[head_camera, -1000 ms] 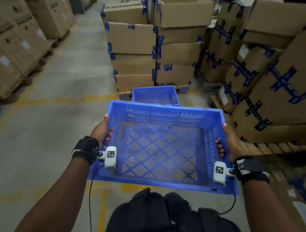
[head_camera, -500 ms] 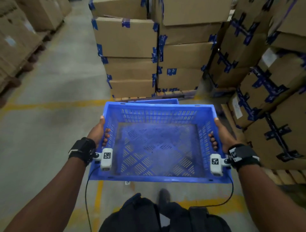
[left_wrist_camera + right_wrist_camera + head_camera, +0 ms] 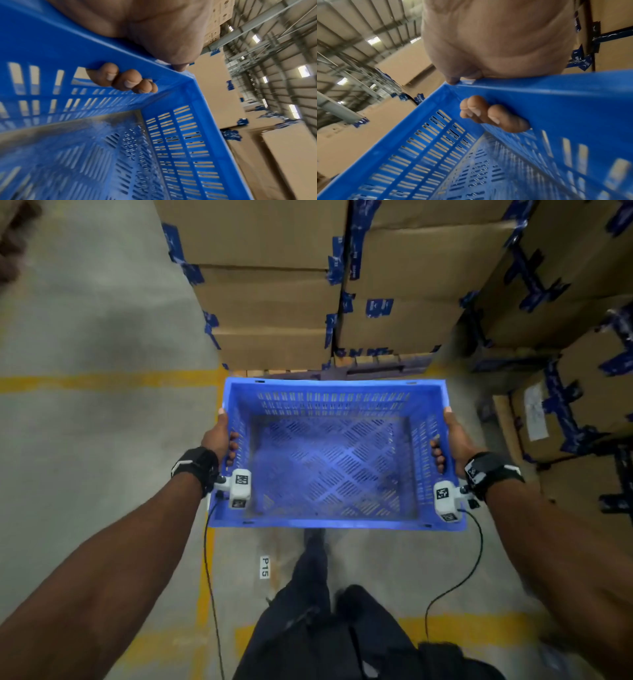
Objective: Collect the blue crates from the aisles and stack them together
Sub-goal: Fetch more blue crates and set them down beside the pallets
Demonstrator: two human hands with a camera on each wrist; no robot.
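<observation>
Warehouse aisle: concrete floor point(image 3: 85, 457) with yellow line, taped cartons point(image 3: 274, 302) stacked at 12 o'clock. Item: one empty blue crate point(image 3: 335, 518), being carried level at waist height. Left hand point(image 3: 217, 436) at 9 o'clock and right hand point(image 3: 455, 436) at 3 o'clock are hooking fingers point(image 3: 123, 81) through opposite handle slots, thumbs over the rim, likely balancing the load for transport.

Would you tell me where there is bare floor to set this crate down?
Bare concrete lies left of the blue crate, between the yellow floor line and the left hand. Ahead and right, stacked cardboard boxes crowd close.
</observation>
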